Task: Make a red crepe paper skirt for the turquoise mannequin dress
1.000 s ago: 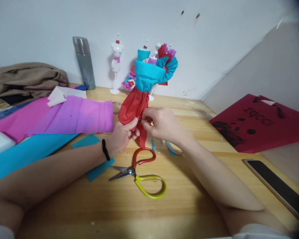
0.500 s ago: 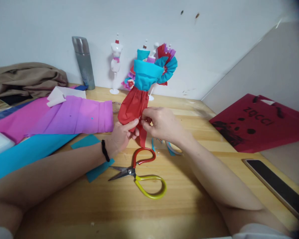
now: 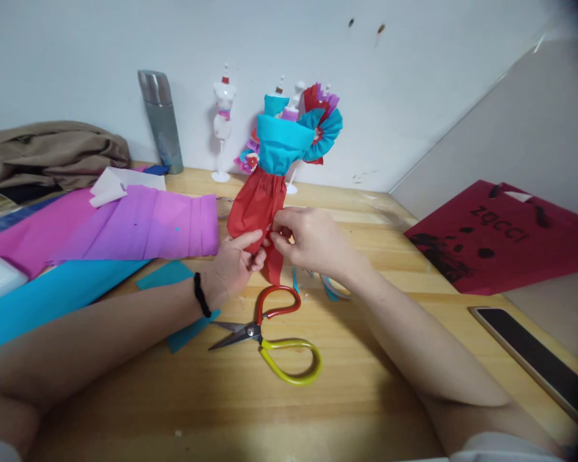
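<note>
Fingers: Our left hand is clasped on the red skirt, thumb in front; our right hand curls in at its right edge, though whether the tips meet on the material we cannot tell.
Dress: At the frame's centre, tilted, blue top above the skirt.
Gathers: Should our left grip slacken, the folds could shift; a hard tug at the edge might crease or tear it.
Scissors: Below the skirt, blades parted; we judge that a dropped left wrist could meet them, or the dangling red tail snag on them.
Rosette: Right of the top, contact unclear to us; a sideways swing could crush it.
</note>
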The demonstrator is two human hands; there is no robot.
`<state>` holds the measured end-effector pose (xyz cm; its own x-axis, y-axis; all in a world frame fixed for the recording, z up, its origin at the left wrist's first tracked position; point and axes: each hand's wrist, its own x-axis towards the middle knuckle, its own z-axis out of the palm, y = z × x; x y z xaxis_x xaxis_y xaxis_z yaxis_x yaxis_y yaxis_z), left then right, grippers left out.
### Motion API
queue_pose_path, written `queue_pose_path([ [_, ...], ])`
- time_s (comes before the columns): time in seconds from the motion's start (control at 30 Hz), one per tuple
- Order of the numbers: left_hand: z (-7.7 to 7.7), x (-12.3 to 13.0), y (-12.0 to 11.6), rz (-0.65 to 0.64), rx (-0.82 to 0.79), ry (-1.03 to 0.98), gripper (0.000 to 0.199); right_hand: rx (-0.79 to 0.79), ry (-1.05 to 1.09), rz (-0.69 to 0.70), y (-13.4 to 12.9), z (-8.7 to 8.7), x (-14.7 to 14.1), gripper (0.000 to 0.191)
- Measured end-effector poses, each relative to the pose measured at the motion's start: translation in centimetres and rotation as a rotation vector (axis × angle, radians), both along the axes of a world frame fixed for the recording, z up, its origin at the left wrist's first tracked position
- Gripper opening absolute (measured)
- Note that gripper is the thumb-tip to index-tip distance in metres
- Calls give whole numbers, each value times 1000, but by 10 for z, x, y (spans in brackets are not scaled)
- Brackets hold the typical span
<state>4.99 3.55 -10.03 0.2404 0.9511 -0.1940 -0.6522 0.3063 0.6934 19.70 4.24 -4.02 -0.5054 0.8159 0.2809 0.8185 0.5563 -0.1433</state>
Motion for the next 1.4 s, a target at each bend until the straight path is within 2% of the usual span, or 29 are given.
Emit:
queue_pose_path([
  [0.17, 0, -1, -4, 25, -27, -30, 13, -8, -20, -17, -1, 2, -2, 12],
  [0.37, -1, -3, -1, -17, -39, -19, 17, -35, -16, -42, -3, 5, -3, 14],
  [0.7, -2, -9, -1, -21, -83, -65, 24, -57, 26, -44, 1, -2, -2, 15],
  [0.97, 4, -10, -1, -7, -111, -72, 19, -122, 128, -38, 0, -4, -4, 13],
  [1.4, 1, -9, 4, -30, -144, -92, 22, -173, 166, -44, -3, -5, -7, 14],
])
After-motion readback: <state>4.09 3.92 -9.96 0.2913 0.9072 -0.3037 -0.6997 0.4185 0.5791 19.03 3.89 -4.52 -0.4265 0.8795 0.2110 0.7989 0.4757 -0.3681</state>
